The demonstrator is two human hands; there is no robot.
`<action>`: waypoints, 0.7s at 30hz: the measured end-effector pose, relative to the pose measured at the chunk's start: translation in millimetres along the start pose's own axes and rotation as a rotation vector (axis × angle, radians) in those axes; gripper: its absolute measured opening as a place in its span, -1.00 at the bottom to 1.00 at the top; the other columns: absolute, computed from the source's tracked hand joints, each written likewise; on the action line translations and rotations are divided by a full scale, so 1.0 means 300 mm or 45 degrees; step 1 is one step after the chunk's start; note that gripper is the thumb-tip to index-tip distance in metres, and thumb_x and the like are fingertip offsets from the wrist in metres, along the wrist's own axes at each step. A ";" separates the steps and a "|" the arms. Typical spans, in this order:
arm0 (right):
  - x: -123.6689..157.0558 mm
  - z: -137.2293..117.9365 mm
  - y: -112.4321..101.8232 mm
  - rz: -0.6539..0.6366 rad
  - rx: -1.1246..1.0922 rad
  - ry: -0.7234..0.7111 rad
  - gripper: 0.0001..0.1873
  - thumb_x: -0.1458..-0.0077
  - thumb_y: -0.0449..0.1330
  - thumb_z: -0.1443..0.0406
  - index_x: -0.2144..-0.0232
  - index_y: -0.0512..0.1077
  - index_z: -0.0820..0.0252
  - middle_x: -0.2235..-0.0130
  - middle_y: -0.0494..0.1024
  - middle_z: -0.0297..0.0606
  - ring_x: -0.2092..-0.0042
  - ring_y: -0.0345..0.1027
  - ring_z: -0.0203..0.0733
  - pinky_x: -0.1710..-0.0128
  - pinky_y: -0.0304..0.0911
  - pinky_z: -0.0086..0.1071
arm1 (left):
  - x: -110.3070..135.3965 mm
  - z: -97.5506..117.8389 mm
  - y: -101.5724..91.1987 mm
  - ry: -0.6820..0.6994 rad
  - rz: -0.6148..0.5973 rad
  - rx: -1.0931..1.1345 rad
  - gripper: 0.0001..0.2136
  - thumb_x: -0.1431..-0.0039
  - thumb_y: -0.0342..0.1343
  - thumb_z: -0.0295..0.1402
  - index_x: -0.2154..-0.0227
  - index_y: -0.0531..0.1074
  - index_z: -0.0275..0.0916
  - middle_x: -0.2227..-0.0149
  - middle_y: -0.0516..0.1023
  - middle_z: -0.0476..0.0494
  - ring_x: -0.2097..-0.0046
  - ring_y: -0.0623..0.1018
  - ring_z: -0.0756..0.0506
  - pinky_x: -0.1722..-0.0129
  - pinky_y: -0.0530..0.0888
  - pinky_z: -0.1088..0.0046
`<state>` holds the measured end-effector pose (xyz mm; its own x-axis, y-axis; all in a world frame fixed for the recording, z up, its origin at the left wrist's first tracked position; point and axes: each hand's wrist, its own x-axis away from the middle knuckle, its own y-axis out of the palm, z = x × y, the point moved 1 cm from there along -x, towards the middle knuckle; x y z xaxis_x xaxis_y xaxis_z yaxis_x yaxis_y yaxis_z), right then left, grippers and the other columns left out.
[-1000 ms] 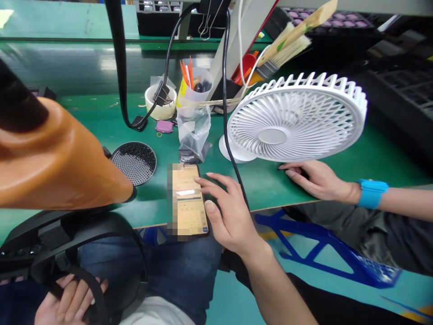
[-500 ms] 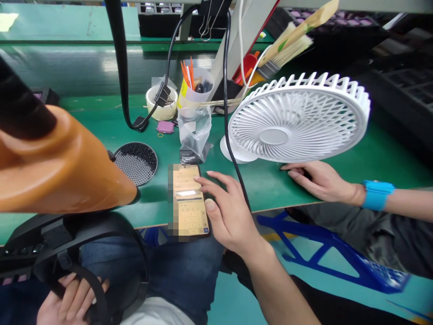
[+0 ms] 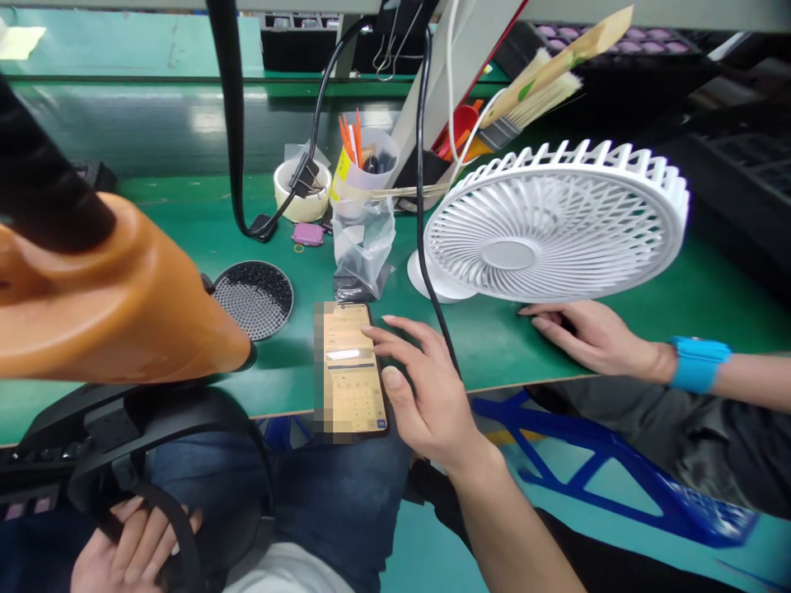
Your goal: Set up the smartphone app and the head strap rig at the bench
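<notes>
Drifted slightly rightward, the view carries the right hand (image 3: 426,387) along with the black-edged smartphone (image 3: 349,371), which lies near the front edge of the green workbench (image 3: 494,362). Spread fingers (image 3: 401,333) reach over the phone's right side, perhaps not touching it. The left hand (image 3: 127,548) curls round a black strap (image 3: 176,535) below the bench. Another hand (image 3: 593,338), wearing a blue wristband (image 3: 699,364), rests under a white fan (image 3: 556,222). A translucent plastic cup (image 3: 364,173) holds orange pens (image 3: 349,140).

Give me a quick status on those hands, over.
Right hand at phone, fingers over its screen. Left hand low, gripping black strap. Black cable beside right hand. Co-worker's hand under white fan.
</notes>
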<state>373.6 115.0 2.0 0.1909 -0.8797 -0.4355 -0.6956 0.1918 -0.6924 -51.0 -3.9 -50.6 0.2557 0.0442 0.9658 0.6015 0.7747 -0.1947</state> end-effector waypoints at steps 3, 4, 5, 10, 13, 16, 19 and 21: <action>0.009 0.003 -0.003 0.020 -0.015 -0.076 -0.81 -0.48 0.11 0.31 -0.05 0.46 0.08 -0.22 0.66 -0.17 -0.34 0.41 0.14 -0.35 0.28 0.17 | 0.004 0.000 0.002 0.020 -0.008 -0.016 -0.82 -0.26 0.05 -0.29 0.40 0.50 -0.16 0.12 0.75 -0.29 0.10 0.74 -0.35 -0.01 0.66 -0.05; 0.010 0.003 -0.003 0.010 -0.013 -0.096 -0.80 -0.47 0.11 0.31 -0.06 0.46 0.08 -0.22 0.67 -0.17 -0.34 0.41 0.15 -0.36 0.27 0.18 | -0.007 0.003 -0.006 0.046 -0.017 -0.049 -0.84 -0.25 0.07 -0.26 0.37 0.51 -0.15 0.13 0.75 -0.26 0.09 0.74 -0.36 -0.03 0.67 -0.07; 0.010 0.003 -0.003 -0.008 -0.003 -0.108 -0.79 -0.47 0.11 0.30 -0.07 0.46 0.08 -0.22 0.66 -0.17 -0.34 0.40 0.16 -0.36 0.26 0.20 | -0.022 0.007 -0.017 0.073 -0.026 -0.081 -0.84 -0.23 0.09 -0.23 0.33 0.53 -0.14 0.14 0.74 -0.23 0.08 0.74 -0.37 -0.06 0.67 -0.09; 0.008 0.002 -0.001 -0.063 0.043 -0.117 -0.79 -0.46 0.11 0.29 -0.07 0.46 0.08 -0.22 0.67 -0.14 -0.37 0.39 0.17 -0.39 0.21 0.23 | -0.084 0.020 -0.062 0.101 -0.039 -0.116 -0.80 -0.21 0.14 -0.15 0.24 0.57 -0.10 0.08 0.74 -0.24 0.04 0.74 -0.40 -0.13 0.65 -0.14; 0.015 0.005 0.000 0.036 -0.028 -0.101 -0.80 -0.45 0.10 0.32 -0.04 0.46 0.07 -0.19 0.68 -0.15 -0.33 0.43 0.16 -0.36 0.26 0.22 | -0.079 0.017 -0.061 0.085 -0.042 -0.085 -0.84 -0.21 0.12 -0.20 0.27 0.53 -0.11 0.04 0.75 -0.28 0.03 0.74 -0.40 -0.18 0.61 -0.19; 0.029 0.010 0.002 0.150 -0.090 -0.085 -0.77 -0.41 0.11 0.38 -0.03 0.46 0.05 -0.15 0.70 -0.15 -0.27 0.48 0.16 -0.28 0.36 0.23 | -0.062 0.011 -0.051 0.058 -0.045 -0.052 -0.88 -0.22 0.08 -0.27 0.31 0.50 -0.12 0.02 0.75 -0.32 0.06 0.74 -0.39 -0.19 0.58 -0.24; 0.044 0.011 0.004 0.219 -0.108 -0.099 -0.77 -0.40 0.13 0.41 -0.01 0.46 0.06 -0.09 0.73 -0.13 -0.21 0.53 0.16 -0.20 0.44 0.22 | -0.051 0.003 -0.043 0.071 -0.050 -0.044 -0.91 -0.19 0.13 -0.27 0.36 0.47 -0.12 0.09 0.75 -0.28 0.11 0.75 -0.38 -0.17 0.60 -0.24; 0.054 0.011 0.005 0.245 -0.107 -0.114 -0.77 -0.39 0.14 0.42 0.00 0.47 0.06 -0.05 0.74 -0.13 -0.17 0.56 0.15 -0.18 0.47 0.21 | -0.043 -0.002 -0.038 0.136 -0.054 -0.029 -0.90 -0.15 0.18 -0.24 0.39 0.43 -0.12 0.19 0.74 -0.22 0.13 0.74 -0.39 -0.15 0.63 -0.21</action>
<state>377.9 102.2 -8.0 0.1072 -0.7877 -0.6066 -0.7795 0.3122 -0.5431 -60.6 -13.7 -61.1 0.3082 -0.0569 0.9496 0.6306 0.7597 -0.1591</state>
